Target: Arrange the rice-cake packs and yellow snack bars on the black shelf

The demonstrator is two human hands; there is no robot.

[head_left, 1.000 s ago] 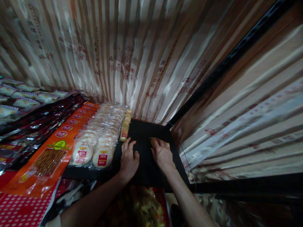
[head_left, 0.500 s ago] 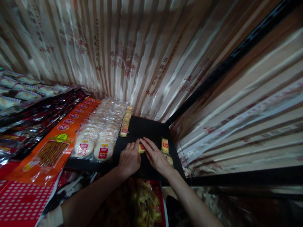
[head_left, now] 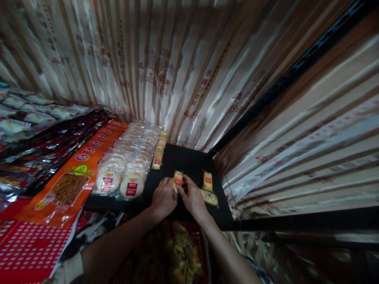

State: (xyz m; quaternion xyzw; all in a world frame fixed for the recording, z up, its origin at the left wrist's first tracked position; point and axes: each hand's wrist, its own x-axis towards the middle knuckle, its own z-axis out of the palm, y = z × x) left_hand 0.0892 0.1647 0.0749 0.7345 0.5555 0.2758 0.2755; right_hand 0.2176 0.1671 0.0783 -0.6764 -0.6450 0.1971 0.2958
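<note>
Head view: both hands meet at the middle of the black shelf board (head_left: 189, 159). The left hand (head_left: 162, 198) and the right hand (head_left: 192, 197) pinch one small yellow packet (head_left: 178, 179) between their fingertips, fingers closed narrow on its lower end. The packet stands nearly upright, just above the board. At 3 o'clock from it stands a second packet (head_left: 207, 180), and a third packet (head_left: 209, 197) lies flat at 4 o'clock, touching the right hand's edge. At 10 o'clock a row of like packets (head_left: 158, 152) runs toward the striped backing (head_left: 177, 71). The round wrapped cakes (head_left: 130, 169) and an orange bag (head_left: 74, 181) lie at 9 o'clock. At 6 o'clock, below the board, a red basket (head_left: 204, 246) holds more yellow wrappers.

The step in hand looks like squaring this packet up for placing. Setting it down would call for a gentle, level release, clear of its neighbours.
</note>
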